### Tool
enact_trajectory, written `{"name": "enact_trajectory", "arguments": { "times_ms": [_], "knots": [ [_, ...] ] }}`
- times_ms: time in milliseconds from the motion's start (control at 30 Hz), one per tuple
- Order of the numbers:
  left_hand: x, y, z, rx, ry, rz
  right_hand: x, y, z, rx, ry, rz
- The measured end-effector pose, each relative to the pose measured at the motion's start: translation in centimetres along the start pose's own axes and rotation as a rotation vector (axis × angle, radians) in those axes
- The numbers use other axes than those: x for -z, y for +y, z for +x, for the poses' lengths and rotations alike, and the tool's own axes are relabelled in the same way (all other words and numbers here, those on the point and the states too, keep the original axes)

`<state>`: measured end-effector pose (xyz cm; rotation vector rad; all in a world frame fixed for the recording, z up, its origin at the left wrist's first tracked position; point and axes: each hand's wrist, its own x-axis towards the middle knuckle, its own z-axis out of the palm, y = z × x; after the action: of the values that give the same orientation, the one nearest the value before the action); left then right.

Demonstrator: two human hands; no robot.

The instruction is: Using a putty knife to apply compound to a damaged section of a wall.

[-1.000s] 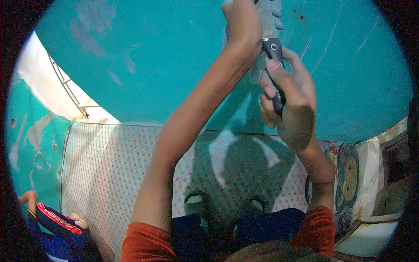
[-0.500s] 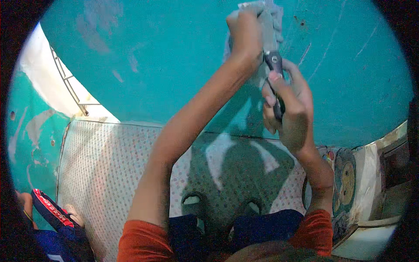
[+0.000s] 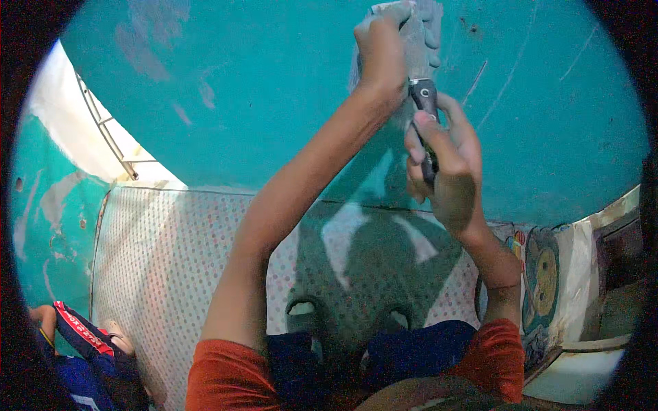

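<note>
Up at the turquoise wall (image 3: 274, 89), my right hand (image 3: 456, 164) is wrapped round the dark handle of a putty knife (image 3: 426, 103), thumb along it. Its wide grey blade points up, close beside my left hand (image 3: 384, 55). The left hand is bent at the wrist and closed, with whitish paste on its fingers. What it grips is mostly hidden by the hand and blade. Grey rounded shapes line the blade's right side; whether they are fingertips or paste, I cannot tell. A greyish smear shows on the wall around the hands.
Below the wall lies a dotted pale mat (image 3: 178, 253), my shadow across it. Another person's arm and dark-clad leg (image 3: 86, 335) are at the lower left. A metal rung frame (image 3: 103, 123) stands far left; a round patterned item (image 3: 545, 281) and a wooden-edged opening (image 3: 617, 274) are right.
Both hands have shifted slightly; the putty knife has moved a little left and its handle stands a bit more upright. The other person at lower left has moved slightly.
</note>
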<state>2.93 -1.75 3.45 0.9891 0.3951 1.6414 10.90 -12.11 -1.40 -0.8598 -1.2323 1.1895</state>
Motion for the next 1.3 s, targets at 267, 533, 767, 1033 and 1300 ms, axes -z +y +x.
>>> {"name": "enact_trajectory", "arguments": {
  "times_ms": [267, 533, 767, 1033, 1300],
  "knots": [
    [-0.9, 1.4, -0.6, 0.017, 0.018, 0.059, 0.2, -0.9, 0.4, 0.003, -0.019, -0.004],
    [0.7, -0.8, 0.1, -0.038, 0.017, 0.093, 0.5, -0.7, 0.0, -0.018, -0.030, 0.041],
    [0.4, -0.8, 0.3, -0.069, -0.005, 0.026, -0.2, -0.9, -0.3, -0.028, 0.016, 0.010],
    [0.3, -0.7, 0.9, -0.105, -0.017, 0.012, 0.6, -1.5, 0.0, -0.039, -0.037, 0.001],
    [0.5, -1.3, 0.9, -0.162, 0.092, 0.185, 0.9, -2.1, 0.0, -0.086, -0.067, 0.030]
  ]
}}
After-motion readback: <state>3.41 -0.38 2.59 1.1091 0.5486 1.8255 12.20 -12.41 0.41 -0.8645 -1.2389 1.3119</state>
